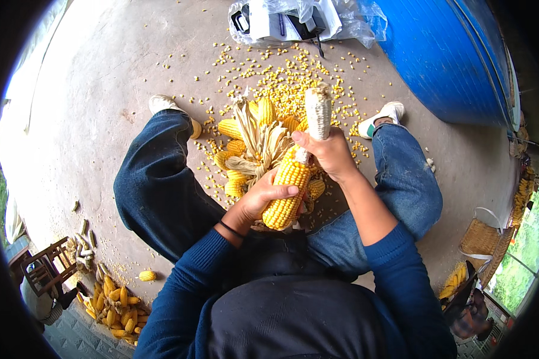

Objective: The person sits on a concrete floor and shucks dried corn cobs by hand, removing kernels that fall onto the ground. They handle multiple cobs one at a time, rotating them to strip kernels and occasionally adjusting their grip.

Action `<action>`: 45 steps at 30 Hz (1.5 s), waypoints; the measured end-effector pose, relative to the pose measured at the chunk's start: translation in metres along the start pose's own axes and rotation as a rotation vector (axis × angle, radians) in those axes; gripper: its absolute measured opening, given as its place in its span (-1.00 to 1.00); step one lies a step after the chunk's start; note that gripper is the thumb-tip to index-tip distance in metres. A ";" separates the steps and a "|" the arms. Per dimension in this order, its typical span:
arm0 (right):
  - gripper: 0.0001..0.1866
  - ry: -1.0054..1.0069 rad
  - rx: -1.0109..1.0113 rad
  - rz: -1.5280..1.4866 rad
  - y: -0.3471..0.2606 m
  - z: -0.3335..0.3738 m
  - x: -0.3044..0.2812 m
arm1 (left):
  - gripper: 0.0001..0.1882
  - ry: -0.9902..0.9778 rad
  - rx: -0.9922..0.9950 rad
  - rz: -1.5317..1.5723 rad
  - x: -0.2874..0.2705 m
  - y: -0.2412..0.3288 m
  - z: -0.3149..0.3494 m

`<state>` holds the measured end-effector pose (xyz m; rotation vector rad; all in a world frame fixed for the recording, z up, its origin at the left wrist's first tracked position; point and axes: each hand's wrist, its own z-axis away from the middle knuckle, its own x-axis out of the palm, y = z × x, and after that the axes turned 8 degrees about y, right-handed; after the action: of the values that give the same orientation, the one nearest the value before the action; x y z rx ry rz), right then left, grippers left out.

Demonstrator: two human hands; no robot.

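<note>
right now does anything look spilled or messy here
Yes: loose corn kernels are scattered over the concrete floor between the feet, up to the plastic bag. The left hand holds a yellow cob; the right hand grips a bare stripped cob.

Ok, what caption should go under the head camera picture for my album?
Left hand grips a yellow corn cob while right hand holds a bare cob over scattered kernels.

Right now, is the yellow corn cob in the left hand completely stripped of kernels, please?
No, the yellow corn cob gripped by the left hand carries kernels.
</note>
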<state>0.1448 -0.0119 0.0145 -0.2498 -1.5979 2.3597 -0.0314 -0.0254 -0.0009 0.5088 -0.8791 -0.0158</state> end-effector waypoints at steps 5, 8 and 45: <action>-0.76 -0.144 0.155 -0.050 -0.023 0.000 -0.012 | -0.33 -0.042 0.070 0.014 0.003 0.006 0.001; -0.76 -0.185 0.137 0.029 -0.033 0.003 -0.016 | -0.30 -0.039 0.072 -0.012 0.003 0.004 0.000; -0.82 0.183 -0.268 0.192 0.019 0.014 0.025 | -0.46 0.714 0.434 -1.524 0.018 -0.002 -0.012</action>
<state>0.1145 -0.0223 0.0024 -0.6829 -1.8676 2.1722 -0.0107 -0.0261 0.0051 1.3848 0.3737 -0.9858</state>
